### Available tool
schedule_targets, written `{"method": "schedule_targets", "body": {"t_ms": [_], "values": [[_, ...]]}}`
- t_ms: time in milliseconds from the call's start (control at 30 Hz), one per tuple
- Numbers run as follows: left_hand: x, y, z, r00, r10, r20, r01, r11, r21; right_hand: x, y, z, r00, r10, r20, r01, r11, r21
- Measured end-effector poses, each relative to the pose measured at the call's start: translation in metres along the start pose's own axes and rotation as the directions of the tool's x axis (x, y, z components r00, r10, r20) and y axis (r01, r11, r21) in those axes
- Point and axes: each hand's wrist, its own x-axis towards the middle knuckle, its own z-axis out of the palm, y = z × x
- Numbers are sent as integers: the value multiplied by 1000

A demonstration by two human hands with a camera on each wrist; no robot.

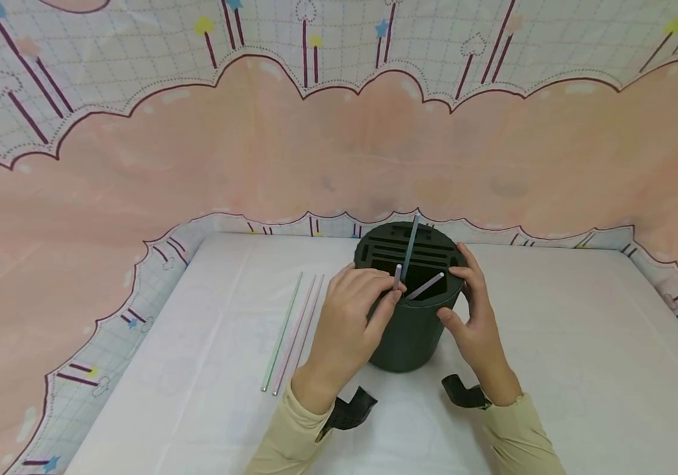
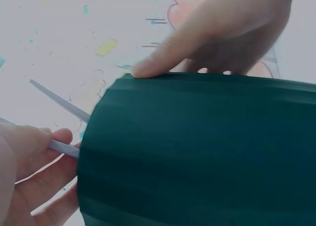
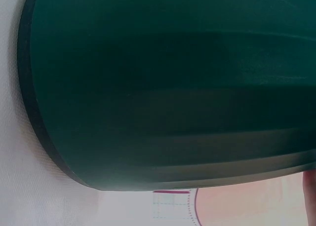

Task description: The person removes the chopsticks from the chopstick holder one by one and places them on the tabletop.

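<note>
A dark green round utensil holder point(image 1: 406, 340) with a slotted top stands upright on the white table. My left hand point(image 1: 347, 316) pinches a lilac straw point(image 1: 397, 275) whose lower end is inside the holder's large opening; the left wrist view shows thumb and fingers around this straw point(image 2: 65, 148). A blue straw point(image 1: 410, 247) sticks up from the same opening, and a second lilac straw point(image 1: 426, 285) leans right in it. On the right side my right hand point(image 1: 484, 336) grips the holder at its rim, thumb in front and fingers behind. Its wall point(image 3: 163, 87) fills the right wrist view.
Left of the holder, a green straw point(image 1: 282, 330) and two pink straws point(image 1: 294, 333) lie side by side on the table point(image 1: 582, 356). Black straps point(image 1: 353, 409) hang at both wrists. A patterned peach and white cloth point(image 1: 315, 158) rises behind the table.
</note>
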Motion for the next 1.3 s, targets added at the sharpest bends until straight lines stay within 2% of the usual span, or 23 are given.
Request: {"method": "schedule_targets", "body": {"t_ms": [133,300,633,767,967,1100,1200,1300], "values": [[2,2,-6,999,13,-29,-15,997,-72,-1,-1,0,1000,-4,-4,4,1000,-7],[3,0,-18,995,-27,-93,13,990,-144,-2,-3,0,1000,15,4,-15,999,-30],[5,4,-49,966,-105,-235,44,968,-248,1,-3,-2,999,31,11,-30,999,-39],[10,12,-63,935,-149,-322,32,940,-341,1,-3,-1,999,38,8,-38,999,-33],[10,14,-76,861,-263,-436,-2,854,-520,1,-4,-2,999,49,3,-49,998,-25],[6,6,-79,815,-298,-496,-50,818,-574,0,-4,-2,999,50,5,-50,999,-11],[4,-1,-82,791,-316,-523,-66,807,-587,0,-4,-2,999,53,6,-53,999,-11],[5,-6,-86,785,-333,-522,-44,811,-583,2,-4,-2,998,60,4,-60,998,-8]]}}
